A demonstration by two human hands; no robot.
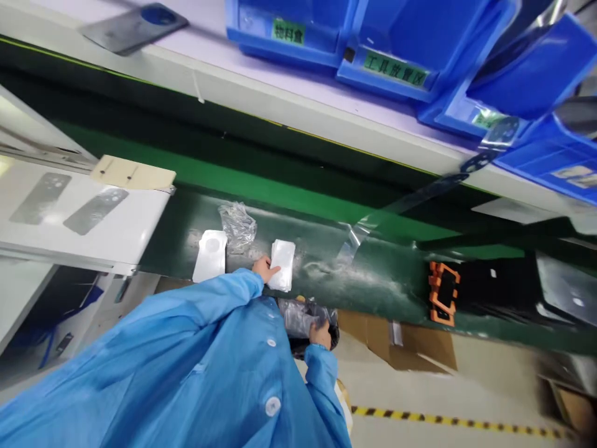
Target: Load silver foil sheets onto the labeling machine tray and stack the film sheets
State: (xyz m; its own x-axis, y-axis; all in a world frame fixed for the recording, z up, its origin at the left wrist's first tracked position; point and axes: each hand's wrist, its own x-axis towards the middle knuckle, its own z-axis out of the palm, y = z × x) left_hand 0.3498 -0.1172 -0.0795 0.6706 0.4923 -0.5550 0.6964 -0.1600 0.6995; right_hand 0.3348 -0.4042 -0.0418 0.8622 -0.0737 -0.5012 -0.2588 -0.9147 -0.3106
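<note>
My left hand (265, 269) rests at the left edge of a stack of white, phone-sized sheets (282, 266) on the dark green bench, its fingers closed on the edge. Left of it lies a second white stack (211, 256) with a rounded-square mark near its top. Crumpled clear plastic (237, 225) sits between and behind the two stacks. Below the bench's front edge, my right hand (321, 335) is closed on a greyish see-through plastic bag (296, 318) over a dark container; its fingertips are partly hidden.
Orange-framed phone-shaped holders (443, 294) stand on the right of the bench. A clear film strip (354, 239) hangs from the shelf. Blue bins (396, 68) line the shelf above. A white table (135, 218) with phone-back plates adjoins at left. A cardboard box (405, 342) is below.
</note>
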